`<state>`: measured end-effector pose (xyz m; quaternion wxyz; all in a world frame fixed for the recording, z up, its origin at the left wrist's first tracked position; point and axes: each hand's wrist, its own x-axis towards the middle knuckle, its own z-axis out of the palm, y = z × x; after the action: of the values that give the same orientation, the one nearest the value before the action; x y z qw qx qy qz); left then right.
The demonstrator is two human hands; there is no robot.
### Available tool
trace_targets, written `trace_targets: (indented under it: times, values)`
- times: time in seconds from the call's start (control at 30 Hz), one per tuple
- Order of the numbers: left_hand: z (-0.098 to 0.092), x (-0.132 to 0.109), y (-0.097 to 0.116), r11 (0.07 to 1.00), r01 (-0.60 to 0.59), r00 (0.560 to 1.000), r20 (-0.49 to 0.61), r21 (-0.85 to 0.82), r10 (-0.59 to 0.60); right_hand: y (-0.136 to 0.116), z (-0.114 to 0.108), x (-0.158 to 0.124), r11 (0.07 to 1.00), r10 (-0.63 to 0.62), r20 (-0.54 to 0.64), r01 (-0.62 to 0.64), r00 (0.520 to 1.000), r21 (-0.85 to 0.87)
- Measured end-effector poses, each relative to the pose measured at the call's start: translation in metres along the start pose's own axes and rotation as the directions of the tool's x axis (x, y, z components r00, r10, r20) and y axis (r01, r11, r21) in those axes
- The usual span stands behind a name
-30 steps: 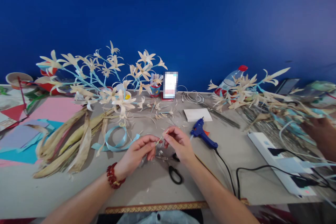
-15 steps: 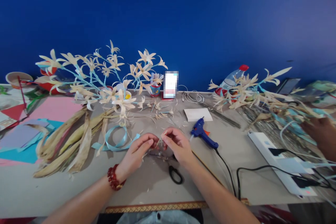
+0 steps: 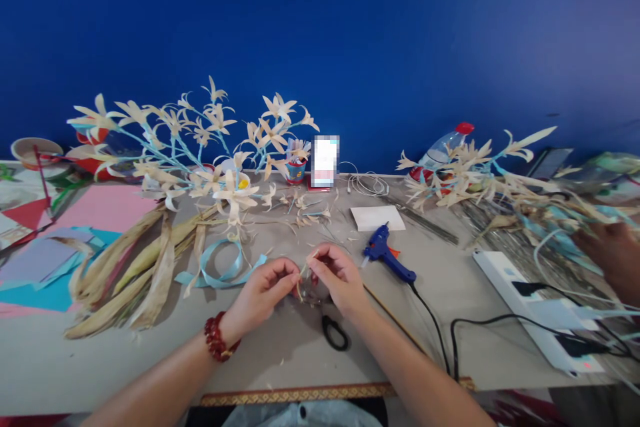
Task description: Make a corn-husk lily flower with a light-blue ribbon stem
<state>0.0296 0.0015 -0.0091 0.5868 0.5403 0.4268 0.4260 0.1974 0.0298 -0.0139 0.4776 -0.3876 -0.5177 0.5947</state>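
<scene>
My left hand [image 3: 265, 290] and my right hand [image 3: 337, 278] meet over the middle of the grey table [image 3: 280, 360]. Both pinch a thin pale husk strip [image 3: 303, 275] that bends between the fingertips. My left wrist wears a red bead bracelet [image 3: 216, 337]. Black-handled scissors [image 3: 333, 328] lie on the table right under the hands, partly hidden by them.
A blue glue gun [image 3: 387, 255] with a black cord lies right of my hands. Dried husks [image 3: 133, 267], a blue ribbon [image 3: 223, 267] and husk flowers [image 3: 200, 140] are at left. A white power strip [image 3: 530, 307] and another person's hand [image 3: 607, 257] are at right.
My hands have drawn closer together and a little lower. The strip, straight a second ago, is now bent into a curve between the fingertips.
</scene>
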Motion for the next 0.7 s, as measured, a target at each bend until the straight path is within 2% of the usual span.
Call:
trace_targets:
  times: [0.27, 0.5, 0.7]
  values:
    - [0.0006, 0.0003, -0.0086, 0.974, 0.051, 0.998, -0.019, -0.221, -0.057, 0.0018, -0.001, 0.0017, 1.0, -0.008, -0.008, 0.008, 1.0, 0.014]
    - [0.0021, 0.0002, -0.0034, 0.987, 0.068, 0.997, -0.016, -0.144, -0.071, -0.0013, -0.0005, 0.0006, 0.999, 0.004, 0.002, -0.004, 1.0, 0.042]
    - [0.0009, -0.0004, -0.0034, 0.996, -0.02, 1.0, -0.013, -0.089, 0.018, 0.0005, -0.0042, 0.0011, 0.994, 0.01, -0.006, -0.009, 1.0, 0.109]
